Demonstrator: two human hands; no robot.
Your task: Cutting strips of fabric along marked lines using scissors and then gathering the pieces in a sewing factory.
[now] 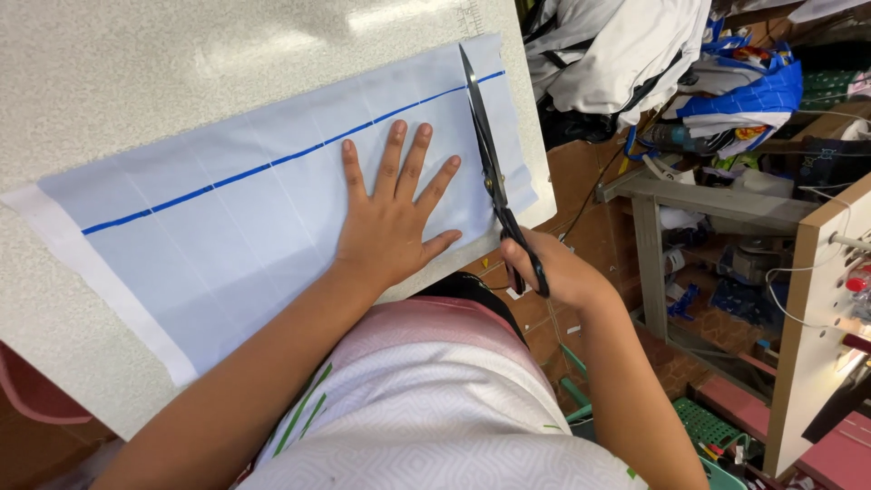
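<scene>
Left hand [392,218] flat on smooth pale-blue cloth [227,227]; right hand [555,269] clamped on long black scissors [485,145]

This is a small sewing or garment workshop. The landmark is a speckled pale cutting table [181,73], on which a length of light blue fabric [227,236] with a dark blue stripe lies spread flat under black tailor's shears [494,172]. Beyond the table's far right corner, white and blue garments [635,54] are heaped in a loose pile. To the right of the table stands a grey wooden bench [708,204] (cluttered underneath), and further right a plywood panel [817,318] with holes and wires. The floor beside the table is reddish tile [581,218].
</scene>
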